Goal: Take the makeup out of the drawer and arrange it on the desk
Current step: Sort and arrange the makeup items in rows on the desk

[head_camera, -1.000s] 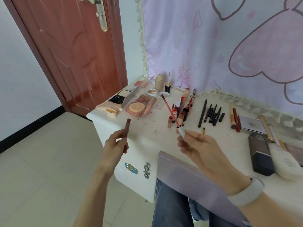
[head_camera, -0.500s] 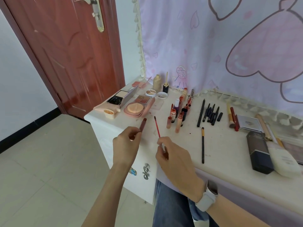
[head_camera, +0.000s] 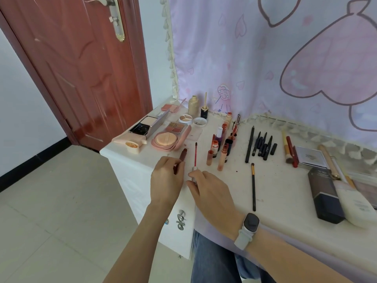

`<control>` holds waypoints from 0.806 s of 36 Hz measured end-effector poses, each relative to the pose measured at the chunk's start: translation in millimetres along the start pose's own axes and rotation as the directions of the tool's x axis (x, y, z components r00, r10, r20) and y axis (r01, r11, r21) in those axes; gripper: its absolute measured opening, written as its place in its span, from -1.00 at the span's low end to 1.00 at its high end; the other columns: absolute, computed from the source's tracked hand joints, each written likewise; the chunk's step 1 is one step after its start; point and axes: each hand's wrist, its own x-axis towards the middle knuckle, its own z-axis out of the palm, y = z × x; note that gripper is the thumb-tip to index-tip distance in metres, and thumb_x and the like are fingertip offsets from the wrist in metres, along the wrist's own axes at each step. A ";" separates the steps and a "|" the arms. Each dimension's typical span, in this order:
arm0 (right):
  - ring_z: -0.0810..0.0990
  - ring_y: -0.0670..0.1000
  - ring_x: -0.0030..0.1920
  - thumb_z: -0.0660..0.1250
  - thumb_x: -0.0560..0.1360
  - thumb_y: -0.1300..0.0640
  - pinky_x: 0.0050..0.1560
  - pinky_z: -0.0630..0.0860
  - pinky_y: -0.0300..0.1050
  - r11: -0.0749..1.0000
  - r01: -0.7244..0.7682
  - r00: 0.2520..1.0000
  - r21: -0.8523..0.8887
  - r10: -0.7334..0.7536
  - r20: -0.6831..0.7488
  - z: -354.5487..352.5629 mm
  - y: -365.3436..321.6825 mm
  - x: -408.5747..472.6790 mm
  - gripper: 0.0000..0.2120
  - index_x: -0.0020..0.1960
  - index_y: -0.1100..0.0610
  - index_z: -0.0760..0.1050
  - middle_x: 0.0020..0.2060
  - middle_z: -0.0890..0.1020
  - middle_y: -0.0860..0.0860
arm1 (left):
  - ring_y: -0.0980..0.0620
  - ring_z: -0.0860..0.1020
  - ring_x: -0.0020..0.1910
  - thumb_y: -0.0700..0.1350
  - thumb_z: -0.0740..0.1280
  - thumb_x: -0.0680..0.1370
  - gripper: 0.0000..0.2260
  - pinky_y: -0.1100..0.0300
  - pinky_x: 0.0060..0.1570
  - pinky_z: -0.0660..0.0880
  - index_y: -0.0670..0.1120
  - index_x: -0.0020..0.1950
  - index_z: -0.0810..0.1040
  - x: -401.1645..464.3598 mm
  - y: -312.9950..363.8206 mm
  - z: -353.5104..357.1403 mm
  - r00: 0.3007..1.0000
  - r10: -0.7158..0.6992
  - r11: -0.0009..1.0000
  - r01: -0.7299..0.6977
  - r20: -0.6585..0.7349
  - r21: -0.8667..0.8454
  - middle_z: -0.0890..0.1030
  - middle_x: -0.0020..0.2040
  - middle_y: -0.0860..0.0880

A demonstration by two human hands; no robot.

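Most makeup already sits on the counter (head_camera: pixel 275 193); we pinch a lip-gloss tube (head_camera: pixel 183 155) in the left hand (head_camera: pixel 166 180) and its wand (head_camera: pixel 195 158) in the right hand (head_camera: pixel 212 196), both at 10 o'clock, neither yet laid down.

Red-brown door (head_camera: pixel 81 74) left, pale tile floor (head_camera: pixel 51 221), pink heart-print curtain (head_camera: pixel 265 58) behind white desk (head_camera: pixel 285 201).

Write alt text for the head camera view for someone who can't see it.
A person's left hand holds a dark red tube and the right hand its red wand over a white desk covered with makeup.
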 end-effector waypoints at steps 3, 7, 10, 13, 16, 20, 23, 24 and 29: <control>0.49 0.06 -0.45 0.45 0.42 0.20 -0.54 0.45 -0.16 1.000 0.003 1.000 -0.007 -0.003 -0.011 0.2 1.9 4.5 -0.90 -0.13 0.21 0.56 -0.43 0.53 0.05 | -0.09 0.57 -0.24 -0.32 0.36 0.46 -0.93 0.17 -0.22 0.49 -0.23 -0.12 0.64 0.0 -0.8 -2.4 1.000 0.027 1.000 -0.027 0.015 -0.005 0.62 -0.15 -0.11; 0.48 0.06 -0.44 0.41 0.42 0.22 -0.53 0.41 -0.17 0.999 0.037 0.999 -0.014 -0.037 -0.008 0.1 5.0 7.5 -0.92 -0.11 0.21 0.56 -0.43 0.52 0.06 | -0.12 0.56 -0.01 -0.33 0.34 0.44 -0.81 0.23 -0.04 0.43 -0.21 0.03 0.64 -2.5 -6.5 -12.1 0.997 0.061 0.998 -0.062 0.052 0.014 0.64 -0.01 -0.12; 0.48 0.08 -0.43 0.40 0.43 0.26 -0.53 0.41 -0.16 0.996 0.078 0.997 -0.042 -0.078 0.006 1.4 9.1 8.6 -0.94 -0.10 0.22 0.57 -0.43 0.52 0.07 | -0.16 0.56 0.03 -0.25 0.32 0.42 -0.77 0.07 0.04 0.47 -0.21 0.05 0.64 -5.2 -10.7 -20.6 0.991 0.083 0.996 -0.084 0.101 0.011 0.65 0.00 -0.12; 0.50 0.08 -0.40 0.39 0.44 0.26 -0.51 0.45 -0.13 0.993 0.105 0.994 -0.057 -0.103 0.038 3.6 13.0 10.0 -0.92 -0.07 0.23 0.58 -0.40 0.54 0.09 | -0.17 0.57 0.03 -0.20 0.29 0.41 -0.72 0.01 0.06 0.48 -0.21 0.05 0.64 -7.9 -14.0 -24.7 0.984 0.097 0.995 -0.097 0.152 -0.005 0.66 -0.01 -0.10; 0.51 0.11 -0.38 0.37 0.46 0.26 -0.47 0.50 -0.07 0.993 0.111 0.992 -0.049 -0.107 0.071 4.6 15.3 12.1 -0.92 -0.06 0.25 0.57 -0.37 0.55 0.11 | -0.15 0.56 0.05 -0.16 0.29 0.43 -0.73 -0.10 0.08 0.48 -0.19 0.07 0.64 -7.5 -17.6 -23.3 0.978 0.105 0.994 -0.106 0.179 0.000 0.66 0.00 -0.07; 0.52 0.10 -0.36 0.31 0.50 0.26 -0.39 0.53 -0.04 0.987 0.138 0.985 -0.077 -0.129 0.114 4.5 16.9 13.7 -0.92 -0.08 0.26 0.56 -0.34 0.56 0.12 | -0.13 0.52 0.09 -0.18 0.41 0.47 -0.79 -0.09 0.11 0.42 -0.14 0.10 0.64 -5.2 -22.2 -16.8 0.978 0.112 0.993 -0.119 0.173 0.026 0.65 0.02 -0.04; 0.53 0.10 -0.30 0.12 0.56 0.21 -0.29 0.55 -0.03 0.980 0.149 0.975 -0.128 -0.124 0.185 4.5 18.2 14.8 -0.75 -0.07 0.25 0.56 -0.30 0.57 0.12 | -0.04 0.45 0.16 -0.05 0.36 0.50 -0.73 0.10 0.13 0.25 -0.06 0.18 0.60 -2.7 -25.3 -14.4 0.973 0.107 0.991 -0.120 0.206 0.052 0.60 0.09 0.03; 0.53 0.10 -0.28 0.03 0.57 0.19 -0.25 0.55 -0.02 0.980 0.151 0.969 -0.131 -0.120 0.216 4.1 17.9 15.4 -0.67 -0.05 0.26 0.56 -0.27 0.58 0.13 | 0.00 0.42 0.19 0.00 0.31 0.49 -0.68 0.15 0.12 0.19 -0.03 0.21 0.58 -2.0 -26.5 -14.5 0.967 0.106 0.991 -0.122 0.233 0.056 0.58 0.11 0.06; 0.51 0.14 -0.15 -0.18 0.58 0.13 -0.08 0.51 0.03 0.977 0.173 0.941 -0.123 -0.127 0.312 6.6 18.8 17.9 -0.50 0.07 0.28 0.51 -0.14 0.57 0.16 | 0.05 0.35 0.23 -0.04 0.26 0.49 -0.60 0.23 0.08 0.09 0.02 0.34 0.47 1.8 -35.8 -15.9 0.926 0.180 0.973 -0.217 0.331 0.077 0.51 0.19 0.09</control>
